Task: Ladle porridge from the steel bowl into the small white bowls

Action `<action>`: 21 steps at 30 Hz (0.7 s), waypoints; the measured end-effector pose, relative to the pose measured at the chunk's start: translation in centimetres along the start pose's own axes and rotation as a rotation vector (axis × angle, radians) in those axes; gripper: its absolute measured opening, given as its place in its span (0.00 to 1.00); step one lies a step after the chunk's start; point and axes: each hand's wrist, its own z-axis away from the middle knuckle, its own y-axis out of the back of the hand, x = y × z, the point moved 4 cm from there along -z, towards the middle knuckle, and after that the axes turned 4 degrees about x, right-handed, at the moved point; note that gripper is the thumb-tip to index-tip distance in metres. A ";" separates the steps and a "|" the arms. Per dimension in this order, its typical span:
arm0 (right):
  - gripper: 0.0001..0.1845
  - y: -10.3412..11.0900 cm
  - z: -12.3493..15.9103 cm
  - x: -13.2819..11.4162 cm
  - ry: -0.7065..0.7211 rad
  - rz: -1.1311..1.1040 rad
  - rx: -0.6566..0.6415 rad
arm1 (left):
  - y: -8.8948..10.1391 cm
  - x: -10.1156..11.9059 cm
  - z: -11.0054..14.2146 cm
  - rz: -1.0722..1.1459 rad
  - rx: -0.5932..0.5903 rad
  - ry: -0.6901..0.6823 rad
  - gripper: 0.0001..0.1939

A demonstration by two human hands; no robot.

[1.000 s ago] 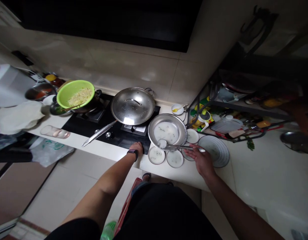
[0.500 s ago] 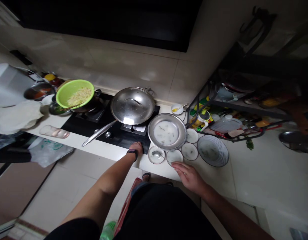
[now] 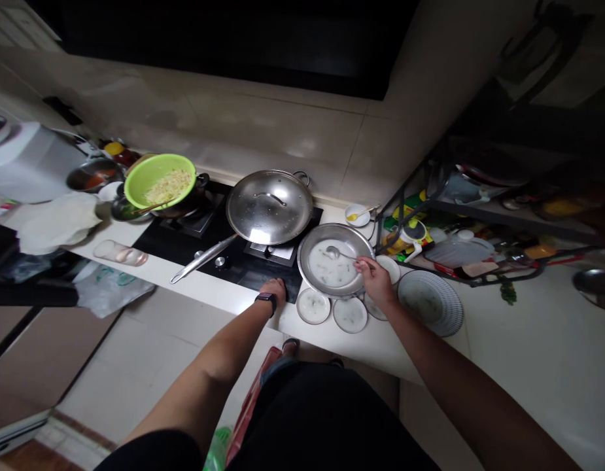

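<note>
Clamped in the right hand (image 3: 378, 282), the spoon (image 3: 333, 252) is best kept level beyond the fingertips; the left hand's (image 3: 275, 292) finger spread cannot be told.

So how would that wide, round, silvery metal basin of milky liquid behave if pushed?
The wide, round, silvery metal basin would probably stay stiff, being metal. Its milky liquid would likely slosh, as it lies loose and shallow. Pushed nearer, it might bump the small, round white bowls beside it.

The lidded pan (image 3: 269, 208) sat on the stove (image 3: 243, 276); rightward, the basin (image 3: 308, 271) stood behind two small bowls (image 3: 313, 321) near the counter's (image 3: 365, 344) front edge.
</note>
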 end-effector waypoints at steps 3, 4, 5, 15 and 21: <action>0.28 -0.7 0.1 1.0 -0.125 -0.173 0.072 | 0.2 0.1 0.3 -0.028 0.006 -0.008 0.26; 0.26 -0.6 0.3 1.4 -0.166 -0.222 0.094 | 0.3 0.2 0.3 -0.030 0.006 -0.009 0.26; 0.25 -0.5 0.5 1.7 -0.209 -0.265 0.104 | 0.4 0.2 0.4 -0.031 0.006 -0.007 0.26; 0.22 2.4 2.5 0.6 -0.346 -0.413 0.106 | 0.2 0.1 0.0 -0.021 0.001 0.000 0.25; 0.24 4.2 5.2 -2.5 -0.335 -0.379 0.056 | 0.2 0.0 -0.2 0.006 -0.001 0.024 0.24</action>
